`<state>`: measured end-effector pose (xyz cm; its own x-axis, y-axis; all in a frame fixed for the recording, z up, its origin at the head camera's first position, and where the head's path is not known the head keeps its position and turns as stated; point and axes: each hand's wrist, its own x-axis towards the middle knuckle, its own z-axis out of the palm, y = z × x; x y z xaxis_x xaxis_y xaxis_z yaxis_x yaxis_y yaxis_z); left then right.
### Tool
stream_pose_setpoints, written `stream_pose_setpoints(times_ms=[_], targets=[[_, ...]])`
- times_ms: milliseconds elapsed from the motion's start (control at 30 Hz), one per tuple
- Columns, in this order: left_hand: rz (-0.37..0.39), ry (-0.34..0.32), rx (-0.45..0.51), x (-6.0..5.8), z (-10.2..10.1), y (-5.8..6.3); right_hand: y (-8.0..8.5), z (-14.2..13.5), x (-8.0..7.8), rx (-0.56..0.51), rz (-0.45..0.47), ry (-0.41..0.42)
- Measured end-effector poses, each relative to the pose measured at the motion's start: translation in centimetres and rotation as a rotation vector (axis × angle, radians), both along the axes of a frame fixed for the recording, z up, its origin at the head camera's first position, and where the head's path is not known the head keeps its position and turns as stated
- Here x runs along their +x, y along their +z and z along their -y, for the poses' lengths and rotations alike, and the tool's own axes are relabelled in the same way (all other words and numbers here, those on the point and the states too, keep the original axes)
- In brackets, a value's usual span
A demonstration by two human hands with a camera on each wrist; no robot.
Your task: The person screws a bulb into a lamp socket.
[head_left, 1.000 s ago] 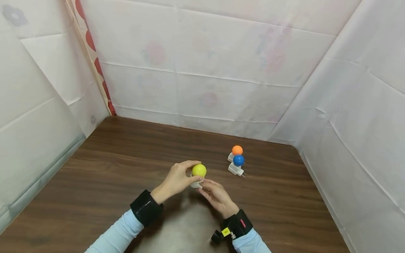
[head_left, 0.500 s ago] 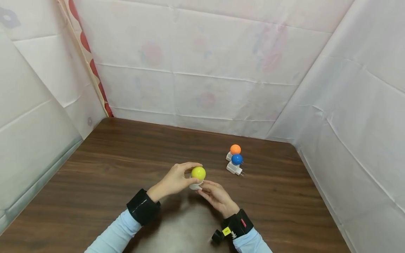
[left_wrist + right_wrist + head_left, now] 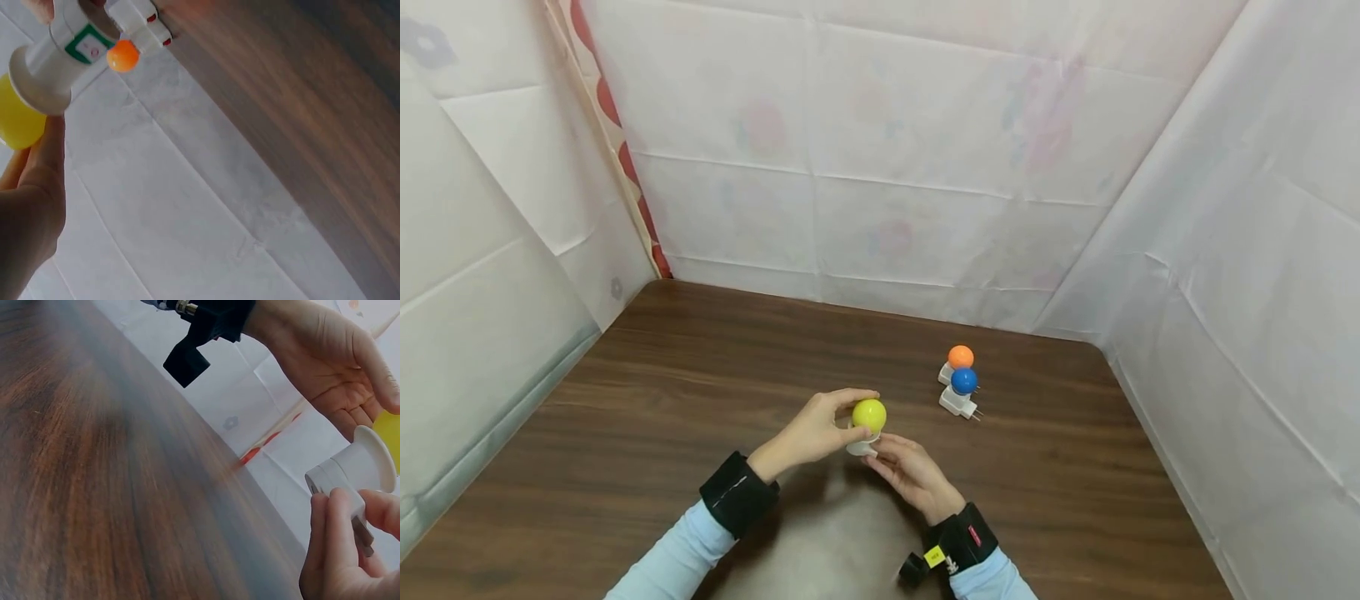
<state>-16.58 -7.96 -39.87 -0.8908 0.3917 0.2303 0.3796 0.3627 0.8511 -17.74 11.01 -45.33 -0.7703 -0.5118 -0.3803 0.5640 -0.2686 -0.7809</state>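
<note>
A yellow round bulb [image 3: 868, 415] sits at the mouth of a white plug-in lamp socket [image 3: 861, 448], held above the table. My left hand [image 3: 808, 429] grips the bulb between thumb and fingers. From the other side my right hand [image 3: 917, 479] pinches the socket's plug end; metal prongs [image 3: 362, 534] show between its fingers in the right wrist view. A green-framed switch [image 3: 91, 46] is on the socket's side in the left wrist view. Whether the bulb's base is fully inside the socket is hidden.
Right of my hands, an orange bulb [image 3: 960, 357] and a blue bulb [image 3: 964, 381] stand in white plug-in sockets [image 3: 957, 402] on the brown wooden table [image 3: 737, 350]. White sheeting [image 3: 880, 167] walls the table's back and sides.
Both hands, with the yellow bulb and socket, have come slightly down toward me. Their grips look the same. The orange and blue bulbs have stayed in place on the table.
</note>
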Motion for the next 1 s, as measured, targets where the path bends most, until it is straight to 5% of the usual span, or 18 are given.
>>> stream_pose_setpoints(times_ms=[300,533,1000], targets=[[-0.080,0.159,0.070,0.1,-0.6,-0.3,0.7,0.1,-0.4,-0.007,-0.029,-0.028],[-0.210,0.314,-0.022,0.5,-1.3,-0.1,0.4,0.0,-0.3,-0.001,-0.033,-0.044],[-0.210,0.288,-0.017,0.2,-1.7,-0.4,0.0,-0.3,-0.2,-0.019,-0.006,-0.059]])
